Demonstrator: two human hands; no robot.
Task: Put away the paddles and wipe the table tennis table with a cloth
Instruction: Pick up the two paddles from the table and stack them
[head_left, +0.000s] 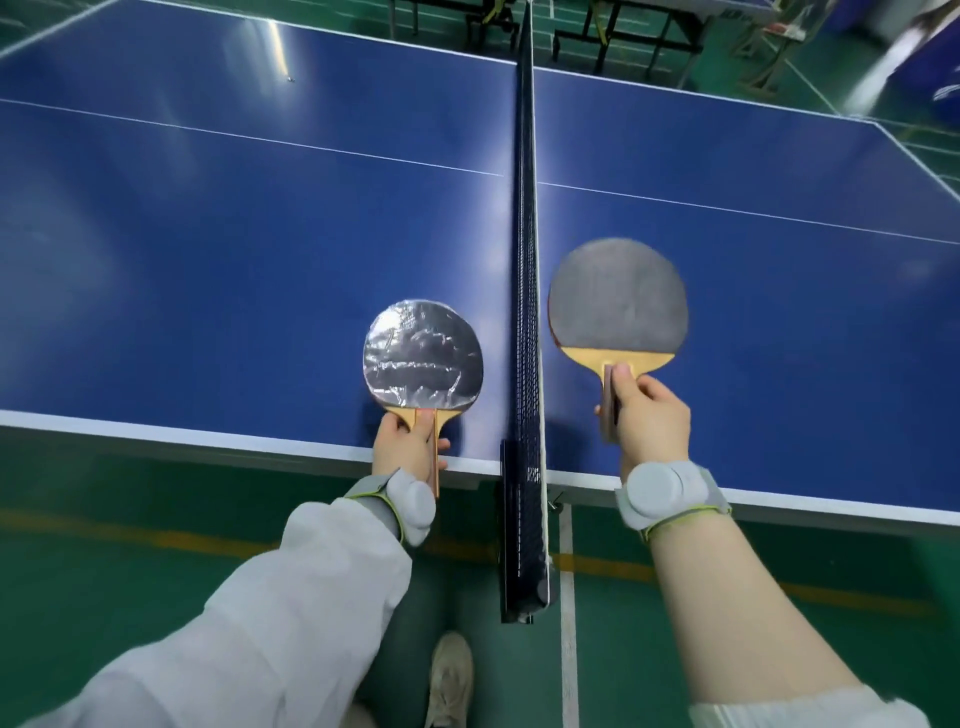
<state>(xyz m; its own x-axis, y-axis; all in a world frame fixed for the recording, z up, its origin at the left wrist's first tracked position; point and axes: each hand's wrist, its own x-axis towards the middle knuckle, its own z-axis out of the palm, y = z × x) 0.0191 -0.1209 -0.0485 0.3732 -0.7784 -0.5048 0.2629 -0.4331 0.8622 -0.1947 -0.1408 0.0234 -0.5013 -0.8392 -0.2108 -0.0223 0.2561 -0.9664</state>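
L hand grips the wooden handle of a film-wrapped, silvery round paddle, blade over the blue table tennis table just left of the black net. R hand grips a second paddle w/ matte grey rubber and pale wood neck, held just right of the net. No cloth visible. Risk: either blade edge snagging the mesh when withdrawn, given proximity; the loose film may also slip.
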